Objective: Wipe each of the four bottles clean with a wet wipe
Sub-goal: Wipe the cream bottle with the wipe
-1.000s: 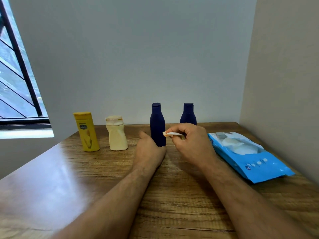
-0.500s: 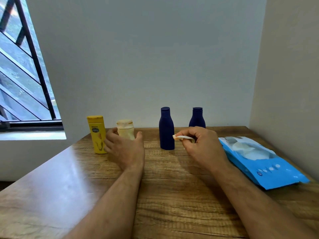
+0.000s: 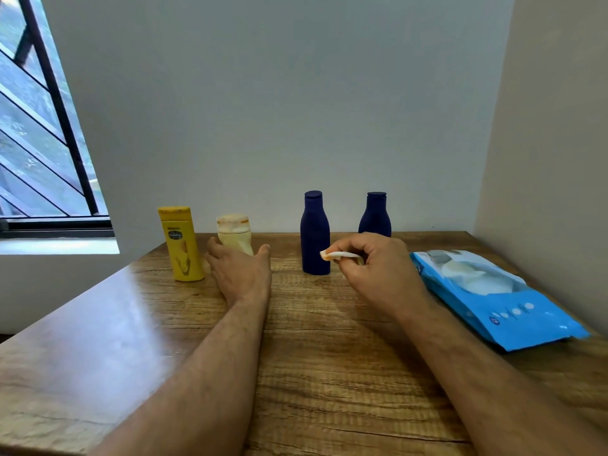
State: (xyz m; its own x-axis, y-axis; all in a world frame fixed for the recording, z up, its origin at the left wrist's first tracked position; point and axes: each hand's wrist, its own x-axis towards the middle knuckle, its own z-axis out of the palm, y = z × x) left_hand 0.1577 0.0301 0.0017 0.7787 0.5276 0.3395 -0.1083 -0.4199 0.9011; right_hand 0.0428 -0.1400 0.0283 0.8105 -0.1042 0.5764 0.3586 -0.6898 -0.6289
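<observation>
At the far left of the row along the back edge of the table [image 3: 98, 340] stands the yellow bottle [image 3: 181, 244], upright. Just right of it is the cream bottle [image 3: 234, 232], also upright, its lower part hidden behind my left hand [image 3: 241, 274]. That hand reaches round the cream bottle with thumb and fingers spread to either side of it; I cannot tell whether they already touch it or have closed on it. Further right, apart from that hand, the taller dark blue bottle [image 3: 315, 233] stands upright. Just beside its lower right side is the wet wipe [image 3: 339, 255], a small folded white piece that my right hand [image 3: 378, 271] pinches between thumb and curled fingers. Whether the wipe touches that bottle I cannot tell. Behind my right hand, closer to the back edge, stands the shorter dark blue bottle [image 3: 375, 214], its base hidden by my knuckles. Along the right edge of the table lies the blue pack of wipes [image 3: 500, 311], flat.
</observation>
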